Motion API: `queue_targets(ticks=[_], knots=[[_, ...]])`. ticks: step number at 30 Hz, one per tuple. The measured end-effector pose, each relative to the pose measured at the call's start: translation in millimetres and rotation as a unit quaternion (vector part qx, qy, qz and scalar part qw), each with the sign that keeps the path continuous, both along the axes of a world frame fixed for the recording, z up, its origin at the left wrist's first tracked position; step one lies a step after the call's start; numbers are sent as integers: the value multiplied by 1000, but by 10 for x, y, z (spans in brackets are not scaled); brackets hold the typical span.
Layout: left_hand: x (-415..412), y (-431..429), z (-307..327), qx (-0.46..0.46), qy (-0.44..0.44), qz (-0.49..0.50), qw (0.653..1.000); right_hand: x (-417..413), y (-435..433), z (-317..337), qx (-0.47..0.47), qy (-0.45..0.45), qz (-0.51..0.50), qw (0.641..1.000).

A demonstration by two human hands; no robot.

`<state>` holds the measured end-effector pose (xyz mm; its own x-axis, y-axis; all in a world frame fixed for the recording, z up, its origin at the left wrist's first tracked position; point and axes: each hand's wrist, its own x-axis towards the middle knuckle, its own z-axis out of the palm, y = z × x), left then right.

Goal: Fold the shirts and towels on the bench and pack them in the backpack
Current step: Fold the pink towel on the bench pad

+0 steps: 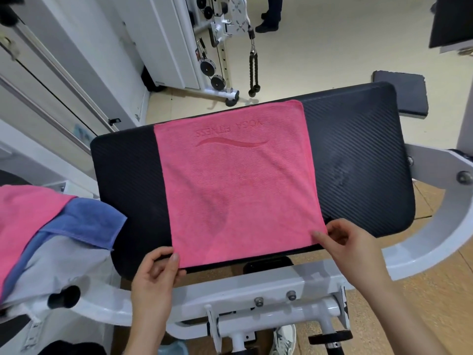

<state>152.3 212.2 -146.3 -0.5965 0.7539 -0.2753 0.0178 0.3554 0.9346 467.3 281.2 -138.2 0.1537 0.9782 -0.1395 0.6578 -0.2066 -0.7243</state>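
Observation:
A pink towel with embossed lettering lies flat across the middle of the black bench pad. My left hand pinches its near left corner at the pad's front edge. My right hand pinches the near right corner. At the left, a pile holds another pink towel, a blue towel and a light grey shirt, draped over the bench's other section. No backpack is in view.
The white bench frame runs below the pad and curves up at the right. A cable machine with a rope handle stands behind. A dark floor pad lies at the back right. A person's legs show at the top.

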Motion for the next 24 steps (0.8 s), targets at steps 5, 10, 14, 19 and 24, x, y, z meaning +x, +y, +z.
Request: queue_targets(ticks=[5, 10, 14, 19, 24], knots=[[-137, -23, -46, -51, 52, -116, 991, 78, -47, -32, -25, 4, 31, 999], [-153, -50, -18, -45, 79, -79, 993, 122, -61, -2, -82, 121, -20, 989], [-188, -123, 16, -32, 100, -109, 989, 122, -107, 82, -122, 329, -106, 931], [-282, -289, 54, -34, 106, -147, 983, 204, -264, 199, -104, 379, -24, 919], [-291, -322, 332, 16, 52, -123, 991, 307, -250, 422, -115, 293, 83, 946]])
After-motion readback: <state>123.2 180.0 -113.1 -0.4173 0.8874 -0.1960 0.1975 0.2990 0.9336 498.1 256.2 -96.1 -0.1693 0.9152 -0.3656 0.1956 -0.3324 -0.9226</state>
